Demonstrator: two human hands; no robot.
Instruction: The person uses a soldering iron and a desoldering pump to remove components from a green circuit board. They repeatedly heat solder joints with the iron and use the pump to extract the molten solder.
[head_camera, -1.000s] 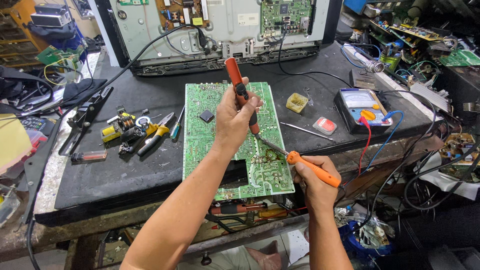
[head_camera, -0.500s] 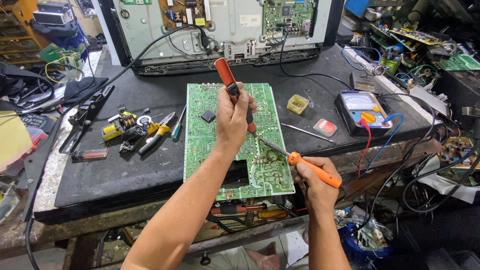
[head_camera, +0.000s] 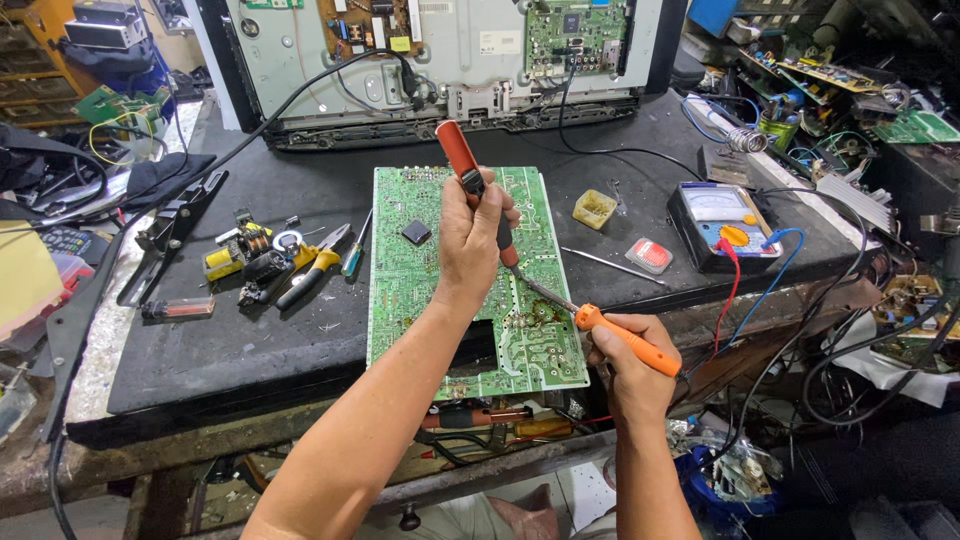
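Left hand (head_camera: 470, 240), fingers closed round a red tool (head_camera: 478, 190), tip on the board (head_camera: 420, 290). Right hand (head_camera: 632, 368), fingers closed round an orange iron (head_camera: 625, 338). Meter (head_camera: 722, 222) nearby on worktop (head_camera: 250, 340).

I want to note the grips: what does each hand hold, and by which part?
The left hand holds a red tool around its lower handle. The right hand holds an orange-handled tool by its handle.

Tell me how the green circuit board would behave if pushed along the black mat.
The green circuit board lies flat, so it would probably slide rather than tip or roll. It looks thin and stiff, likely light for its area. Its near end overhangs the black mat, so a push toward the person might let it drop.
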